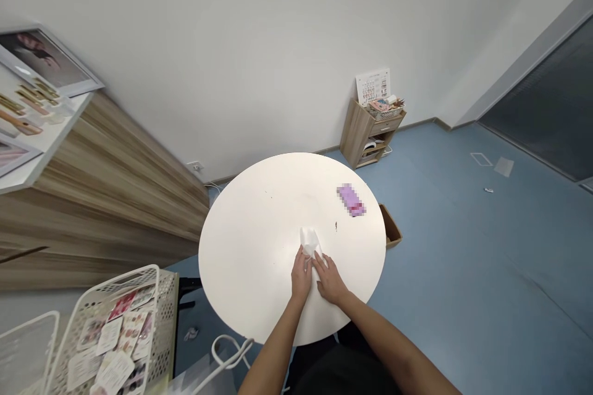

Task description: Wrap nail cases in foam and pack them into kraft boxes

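White tissue (309, 244) bunches into a crumpled peak at the near side of a round white tabletop (250, 247), held between two bare hands. The left hand (301, 276) and right hand (330, 279) meet at its base, their fingers (303, 262) bent inward and closed on the sheet from either side, apparently pinching it so the soft material stands up rather than slumps. Its place near the tabletop's edge seems to put it within easy reach of both arms. A pixel-blurred pink packet (351, 200) lies well apart near the far rim, seemingly out of the hands' way. Just beyond that rim, a cardboard box (391, 226) sits on the blue floor (463, 247). A wood-grain cabinet (111, 197) runs along the left, and a white wire basket (115, 333) of printed cards stands at lower left. A small wooden side cabinet (365, 136) stands against the white wall (231, 43).
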Available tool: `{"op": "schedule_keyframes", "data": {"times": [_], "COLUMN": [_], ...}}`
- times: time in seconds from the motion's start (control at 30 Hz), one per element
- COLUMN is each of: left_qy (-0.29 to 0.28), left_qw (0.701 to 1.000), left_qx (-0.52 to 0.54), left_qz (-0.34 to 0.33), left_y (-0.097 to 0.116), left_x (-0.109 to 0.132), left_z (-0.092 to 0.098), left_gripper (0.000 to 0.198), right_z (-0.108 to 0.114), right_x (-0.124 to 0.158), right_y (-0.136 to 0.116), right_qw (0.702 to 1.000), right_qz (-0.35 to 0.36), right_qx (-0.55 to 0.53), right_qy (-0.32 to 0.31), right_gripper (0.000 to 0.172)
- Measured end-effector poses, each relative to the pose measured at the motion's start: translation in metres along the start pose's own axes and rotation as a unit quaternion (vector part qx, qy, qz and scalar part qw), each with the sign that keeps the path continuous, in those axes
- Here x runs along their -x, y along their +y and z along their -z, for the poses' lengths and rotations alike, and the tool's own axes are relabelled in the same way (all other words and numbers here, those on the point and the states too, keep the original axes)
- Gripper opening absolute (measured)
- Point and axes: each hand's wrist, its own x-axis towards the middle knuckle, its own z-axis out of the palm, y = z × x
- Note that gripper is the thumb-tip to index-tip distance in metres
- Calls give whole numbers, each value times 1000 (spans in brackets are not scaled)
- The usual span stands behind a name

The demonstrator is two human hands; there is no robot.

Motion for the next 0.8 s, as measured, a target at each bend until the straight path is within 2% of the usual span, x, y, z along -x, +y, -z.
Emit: {"op": "schedule_keyframes", "data": {"times": [0.27,0.43,0.57,0.7,0.8], "left_qy": [-39,-87,-142,-186,-201], "left_qw": [998,984,958,919,898], "left_qx": [-24,-102,-162,-226,-249], "left_qz": [-32,-121,-190,-265,-301], "left_y": [9,1,-5,-8,-12], "left_x": [19,15,3,-2,-8], "left_z": [-30,-41,-37,-24,-17], "left_gripper": [32,43,53,66,75], "right_z": [11,20,28,29,30], "right_x": [23,28,30,28,19], "right_y": [15,23,35,49,57], "right_qw": [1000,1000,998,993,990], "right_qz": [-28,-2,50,106,120], "right_qx": [12,1,-9,-31,-23], "right_qy": [3,-20,-28,30,65], "right_gripper": [82,72,67,67,65]}}
